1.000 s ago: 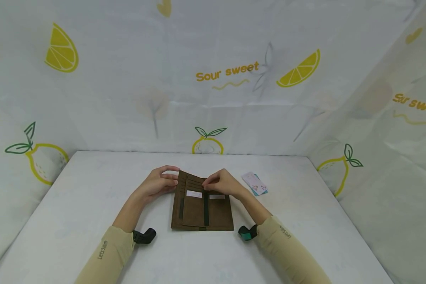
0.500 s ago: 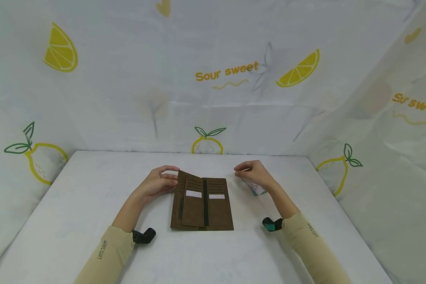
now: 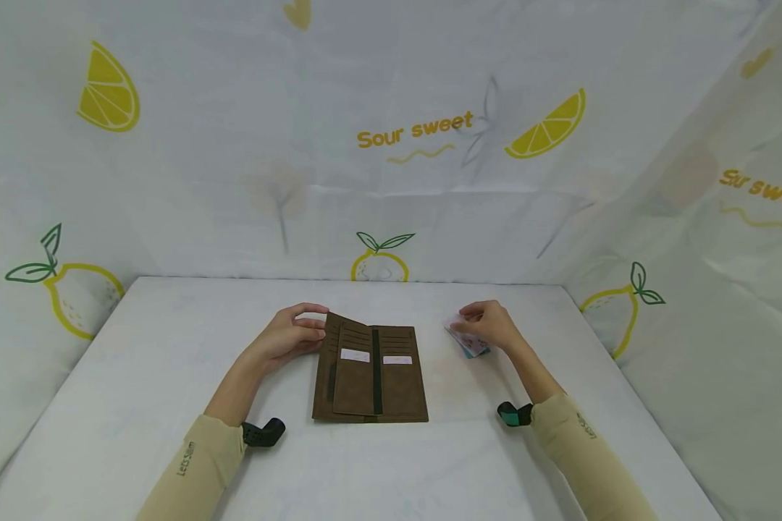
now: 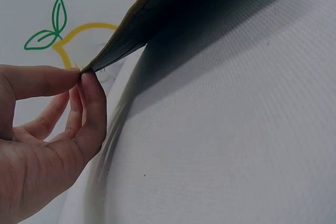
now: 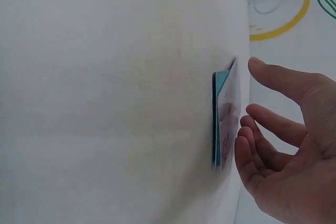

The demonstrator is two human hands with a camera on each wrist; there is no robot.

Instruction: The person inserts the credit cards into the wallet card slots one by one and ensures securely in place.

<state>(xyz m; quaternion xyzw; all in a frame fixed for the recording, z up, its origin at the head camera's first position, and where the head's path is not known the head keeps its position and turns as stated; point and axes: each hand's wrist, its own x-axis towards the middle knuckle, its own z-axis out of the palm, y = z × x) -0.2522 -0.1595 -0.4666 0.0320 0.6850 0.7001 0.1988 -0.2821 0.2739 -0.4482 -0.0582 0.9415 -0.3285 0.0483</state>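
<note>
A brown wallet [image 3: 400, 394] lies spread on the white table in the head view. White cards show in its slots, one on the inner leaf [image 3: 355, 355] and another on the right half. My left hand [image 3: 287, 340] pinches the top left corner of the wallet's cover between thumb and fingertip and keeps it lifted; the left wrist view shows the cover's dark underside [image 4: 149, 24]. To the right, my right hand [image 3: 493, 325] hovers over a small stack of cards [image 3: 472, 347], pale patterned on top and teal below. In the right wrist view, thumb and fingers stand apart beside the cards [image 5: 228, 119], gripping nothing.
The white table [image 3: 391, 470] ends at a back wall of white cloth [image 3: 234, 217] printed with lemons and lettering. More of the cloth rises at both sides. A black wrist camera [image 3: 265, 433] sits at the left wrist, another [image 3: 513, 414] at the right.
My right hand has left the wallet's right half and moved right, over the loose cards. A white card in the right slot now shows fully. The left hand keeps its place on the cover.
</note>
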